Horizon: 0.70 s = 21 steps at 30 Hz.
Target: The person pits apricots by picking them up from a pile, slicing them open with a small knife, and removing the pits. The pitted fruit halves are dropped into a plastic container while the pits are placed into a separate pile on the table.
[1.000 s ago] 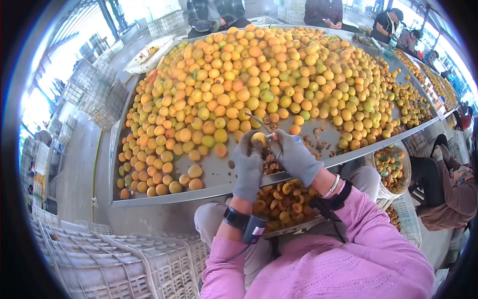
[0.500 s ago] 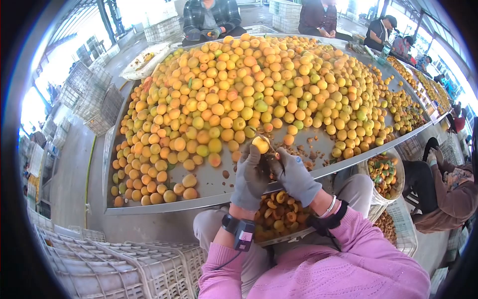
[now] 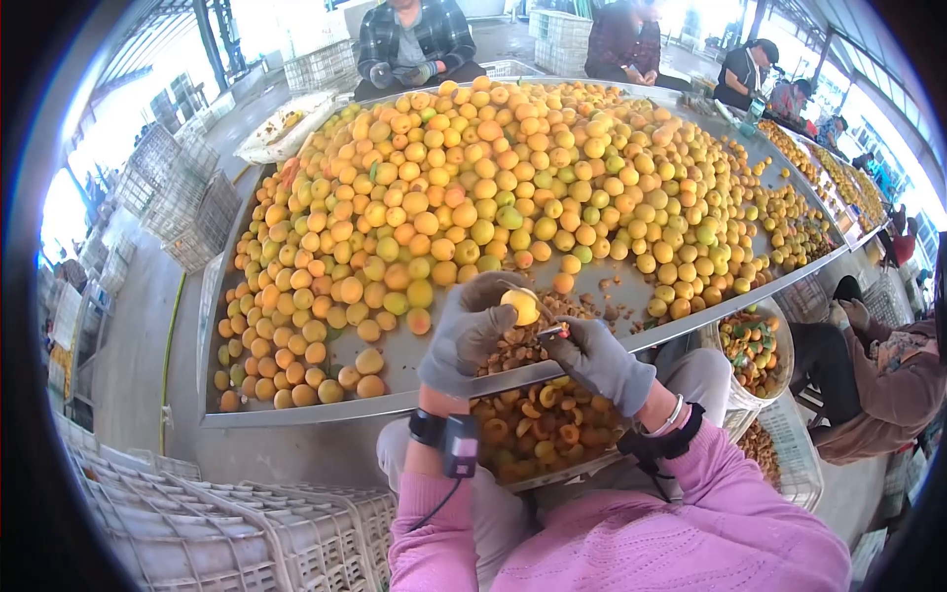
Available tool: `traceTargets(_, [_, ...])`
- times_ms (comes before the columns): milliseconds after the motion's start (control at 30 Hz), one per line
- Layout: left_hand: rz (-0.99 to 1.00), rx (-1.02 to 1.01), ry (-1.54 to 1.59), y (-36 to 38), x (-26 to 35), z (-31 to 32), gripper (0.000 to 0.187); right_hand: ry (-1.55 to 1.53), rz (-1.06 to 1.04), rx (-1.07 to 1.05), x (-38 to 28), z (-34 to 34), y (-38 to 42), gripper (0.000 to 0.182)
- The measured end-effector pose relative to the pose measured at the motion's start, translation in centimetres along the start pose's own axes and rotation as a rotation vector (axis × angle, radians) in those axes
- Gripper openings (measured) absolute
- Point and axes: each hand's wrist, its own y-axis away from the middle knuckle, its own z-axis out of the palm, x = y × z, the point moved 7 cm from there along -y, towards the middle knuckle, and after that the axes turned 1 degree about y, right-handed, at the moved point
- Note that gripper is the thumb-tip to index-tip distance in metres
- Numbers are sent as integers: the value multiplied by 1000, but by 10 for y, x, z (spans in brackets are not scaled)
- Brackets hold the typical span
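My left hand (image 3: 468, 331), in a grey glove, is closed around a yellow-orange apricot (image 3: 521, 306) just above the table's near edge. Close beside it, my gloved right hand (image 3: 598, 363) grips a small knife-like tool (image 3: 554, 332) with red on its handle; its blade is hard to make out. Brown scraps and pits (image 3: 513, 353) lie on the metal beneath my hands. Below them, a container at my lap holds halved apricots (image 3: 543, 424). A large heap of whole apricots (image 3: 473, 187) spreads over the table beyond.
The metal table's raised rim (image 3: 395, 403) runs in front of me. Stacked white crates (image 3: 227, 533) stand at lower left. On the right are a basket of fruit and leaves (image 3: 752, 345) and a seated person (image 3: 888, 385). Other people sit across the table.
My hands have moved apart slightly, the left one shifting left with the apricot. The tool and the halved apricots below show more plainly. My view has shifted a little.
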Motion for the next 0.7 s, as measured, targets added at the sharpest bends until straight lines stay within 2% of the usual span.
traceTargets(33, [19, 97, 136, 1, -4, 3, 43, -48, -12, 42, -3, -4, 1, 26])
traceTargets(167, [-111, 166, 313, 11, -18, 15, 43, -48, -1, 80, 0, -9, 6, 22])
traceTargets(233, [-11, 81, 157, 10, -6, 12, 41, 163, 55, 1, -9, -10, 7, 22])
traceTargets(267, [-17, 86, 160, 10, -1, 7, 41, 159, 63, -3, -6, -11, 7, 22])
traceTargets(333, [-122, 19, -331, 8, 7, 4, 43, 182, 11, -76, -5, -8, 6, 22])
traceTargets(400, [-183, 23, -317, 9, 9, 5, 43, 239, 44, -117, 11, -5, 5, 25])
traceTargets(467, [-241, 17, -308, 6, -4, 8, 42, -68, -2, -33, 18, -7, 7, 29])
traceTargets(500, [-52, 133, -112, 2, -12, 9, 43, -68, -6, -25, 17, -4, 9, 29])
traceTargets(533, [134, 243, 86, 4, -18, 11, 44, -229, 12, 26, 15, 0, 10, 34])
traceTargets(567, [89, 349, 181, 8, -27, 19, 43, -390, 28, 75, 15, 1, 10, 40])
traceTargets(700, [95, 299, 225, 12, -24, 34, 41, -457, -14, 69, 8, 2, 12, 32])
